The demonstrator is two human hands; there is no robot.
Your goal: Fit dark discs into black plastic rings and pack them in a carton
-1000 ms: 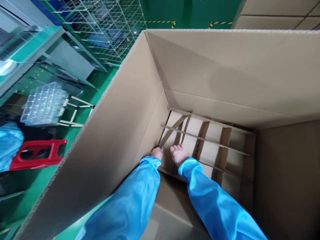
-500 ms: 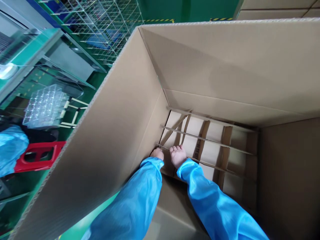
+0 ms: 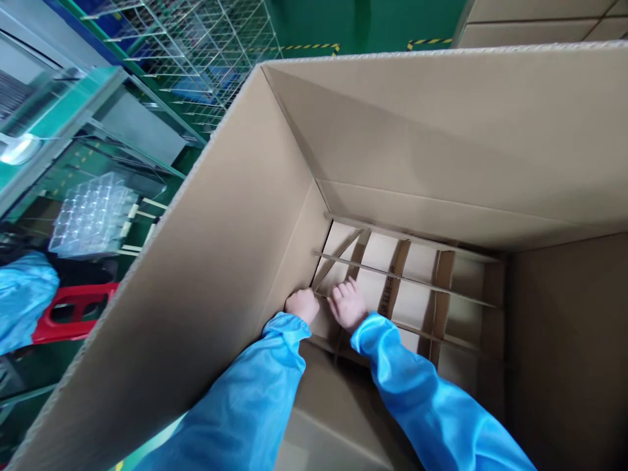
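Note:
A large open cardboard box [image 3: 407, 124] surrounds both my forearms. At its bottom stands a grid of cardboard dividers [image 3: 432, 286] over pale compartments. In the box's left corner, my left hand [image 3: 303, 305] is closed on the left end of a long divider, close to the side wall. Just to its right, my right hand [image 3: 347, 304] has curled fingers on the same long divider, near a crossing strip. One slanting strip [image 3: 338, 258] lies askew in the leftmost cells, while the other cross strips run straighter. The fingertips of both hands are partly hidden.
Outside the box on the left are a red stool [image 3: 73, 313], a stack of clear plastic trays [image 3: 93, 216] and a green-topped workbench [image 3: 63, 111]. A wire rack [image 3: 196, 52] stands behind. Part of a person's blue sleeve [image 3: 24, 301] shows at the left edge.
My left hand has moved slightly left and shows more of its back. The crossing strip by my right hand now stands straighter. The right hand has shifted only a little.

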